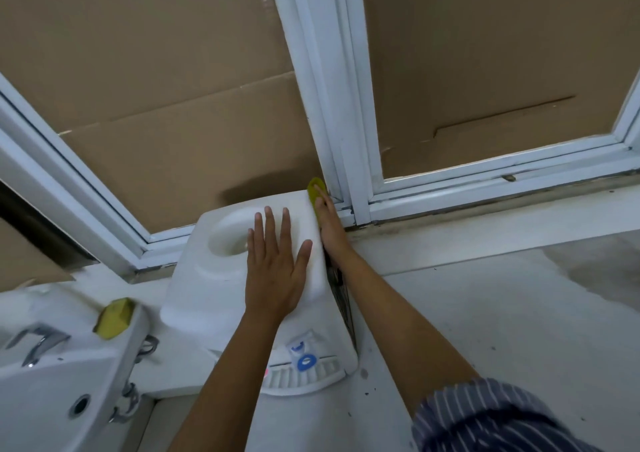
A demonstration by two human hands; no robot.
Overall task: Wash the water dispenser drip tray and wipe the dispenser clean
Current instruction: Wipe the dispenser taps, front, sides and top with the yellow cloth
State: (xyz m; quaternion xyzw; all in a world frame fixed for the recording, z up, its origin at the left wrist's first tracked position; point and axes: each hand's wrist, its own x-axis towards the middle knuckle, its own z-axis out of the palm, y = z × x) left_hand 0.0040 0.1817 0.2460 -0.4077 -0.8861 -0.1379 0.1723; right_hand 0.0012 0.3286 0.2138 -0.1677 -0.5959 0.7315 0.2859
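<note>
A white water dispenser (207, 292) stands on the counter, seen from above, with its round bottle well at the top. My left hand (275, 271) lies flat on the dispenser's top, fingers straight and spread. My right hand (330, 230) reaches along the dispenser's right side toward the back and presses a yellow-green sponge (314, 188) against the rear corner. How the fingers lie on the sponge is partly hidden. The white slotted drip tray (294, 380) sits in place at the dispenser's front, under a blue tap (306, 361).
A white washbasin (52, 392) with a chrome faucet (38, 342) is at the lower left, a second yellow sponge (116, 316) on its rim. Behind the dispenser a white window frame (343, 174) holds cardboard panels. Grey counter (502, 313) spreads to the right.
</note>
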